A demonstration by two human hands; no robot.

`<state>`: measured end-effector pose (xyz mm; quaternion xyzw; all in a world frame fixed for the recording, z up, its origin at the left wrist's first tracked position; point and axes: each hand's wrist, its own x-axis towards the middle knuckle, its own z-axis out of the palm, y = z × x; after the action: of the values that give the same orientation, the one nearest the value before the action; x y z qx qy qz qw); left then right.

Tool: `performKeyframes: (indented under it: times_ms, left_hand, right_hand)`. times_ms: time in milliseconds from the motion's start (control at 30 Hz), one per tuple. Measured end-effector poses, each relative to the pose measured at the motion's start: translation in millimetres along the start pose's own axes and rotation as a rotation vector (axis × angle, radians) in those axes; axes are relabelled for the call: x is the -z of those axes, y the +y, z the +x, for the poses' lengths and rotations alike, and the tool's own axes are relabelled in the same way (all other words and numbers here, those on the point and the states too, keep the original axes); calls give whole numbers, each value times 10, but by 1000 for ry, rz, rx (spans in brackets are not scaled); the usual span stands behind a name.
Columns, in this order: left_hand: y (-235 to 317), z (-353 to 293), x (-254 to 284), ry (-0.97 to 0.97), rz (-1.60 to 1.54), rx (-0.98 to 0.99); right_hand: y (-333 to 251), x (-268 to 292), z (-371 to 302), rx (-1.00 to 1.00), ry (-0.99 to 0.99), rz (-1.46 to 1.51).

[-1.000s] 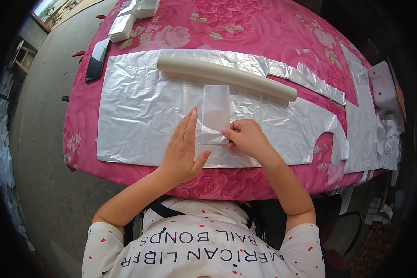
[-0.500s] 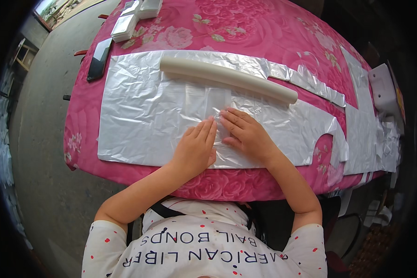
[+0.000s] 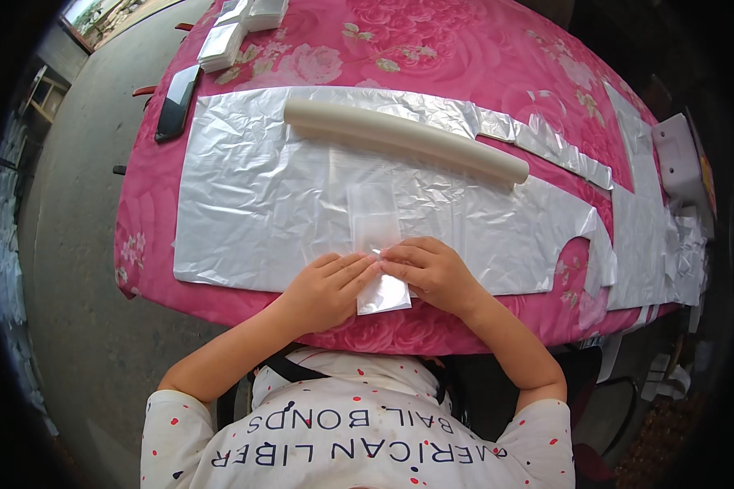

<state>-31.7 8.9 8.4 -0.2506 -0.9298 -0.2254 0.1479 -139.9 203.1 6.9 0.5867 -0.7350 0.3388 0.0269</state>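
Observation:
Near the table's front edge my left hand (image 3: 330, 287) and my right hand (image 3: 431, 273) meet, fingertips together, pinching a narrow strip of folded clear plastic film (image 3: 375, 204). Its lower end, shiny and doubled over, sticks out below my fingers towards me. The upper end is translucent and lies flat. Beneath is a wide white plastic sheet (image 3: 245, 187), crinkled, with a curved cut-out at its right, shaped like a disposable apron. Across the far part of that sheet rests a long beige tube (image 3: 400, 140), beyond both hands. My fingers hide the strip's middle.
A pink floral cloth (image 3: 432, 49) covers the table. At the far left are a black phone (image 3: 177, 103) and stacks of small white folded packets (image 3: 220, 47). More white plastic sheeting (image 3: 636, 244) lies at the right, beside a white box-like object (image 3: 678, 159).
Both hands have drawn back towards me from the sheet's middle. Their fingers, flat and stretched out before, now pinch the plastic strip, whose lower end shows below them. The tube stays in place.

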Motion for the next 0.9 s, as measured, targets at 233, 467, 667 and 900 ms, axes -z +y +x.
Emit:
performKeyframes:
  times_ms: [233,467,667,900]
  left_hand:
    - [-81,195,-36,74,-384,624]
    - [-277,392,6,97,-481,875]
    - [-207,439,115,163,-239,716]
    - [-38,500,-245,12,107,334]
  right_hand:
    - [19,36,221,-710,-1,326]
    - [145,134,542,-1087,-213,450]
    - [200,175,629,-1162,-264,493]
    - [336,122,580,-1123,-274,595]
